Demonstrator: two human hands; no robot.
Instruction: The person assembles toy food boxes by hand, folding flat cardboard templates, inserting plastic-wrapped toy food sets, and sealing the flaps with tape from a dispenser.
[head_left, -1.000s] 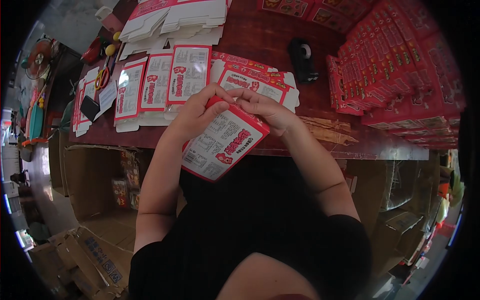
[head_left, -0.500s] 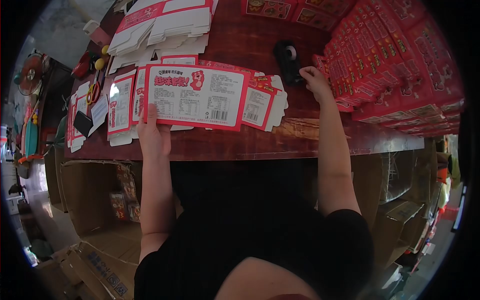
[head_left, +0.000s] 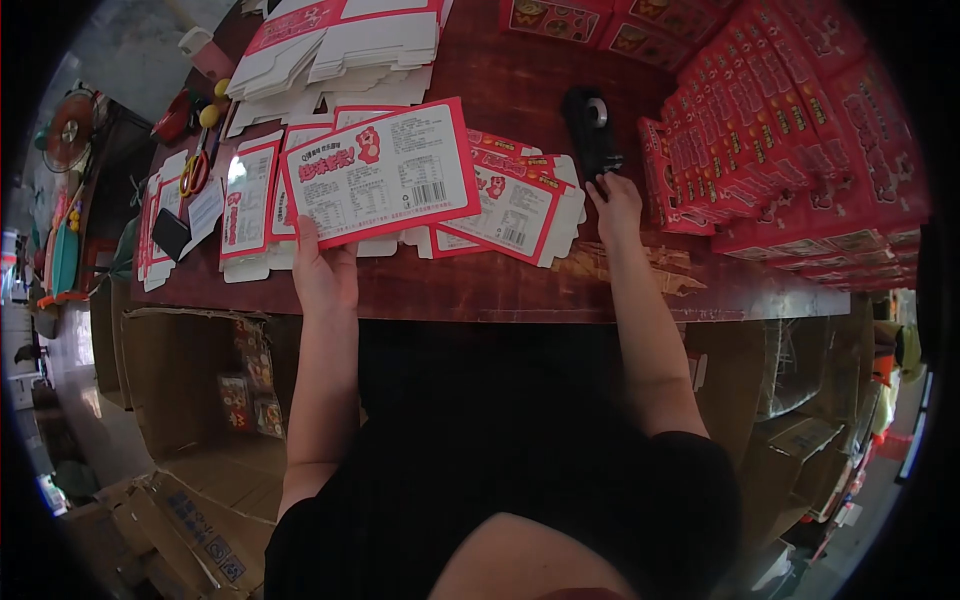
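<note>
My left hand (head_left: 325, 270) grips the lower left corner of a flat red-and-white printed box (head_left: 385, 175), thumb on its printed face. The box is tilted, its right end higher, above other printed cartons. A black tape dispenser (head_left: 582, 125) with a roll of tape (head_left: 597, 112) stands on the table to the right. At its near, cutting end my right hand (head_left: 617, 205) is closed, thumb and fingers pinched at the tape; the clear strip itself is hard to see. Beneath the held box's right side lies an unfolded carton (head_left: 520, 215) with open white flaps.
Flattened cartons (head_left: 375, 50) are piled at the back left. Finished red boxes (head_left: 780, 130) stand stacked on the right. Scissors (head_left: 195, 172), a black phone-like object (head_left: 171, 234) and a paper slip (head_left: 206, 212) lie left. An open cardboard box (head_left: 190, 400) stands below the table edge.
My right hand has moved slightly left and nearer me, onto the dispenser's cutting end. My left hand has tilted the box, raising its right end and shifting it left over the cartons.
</note>
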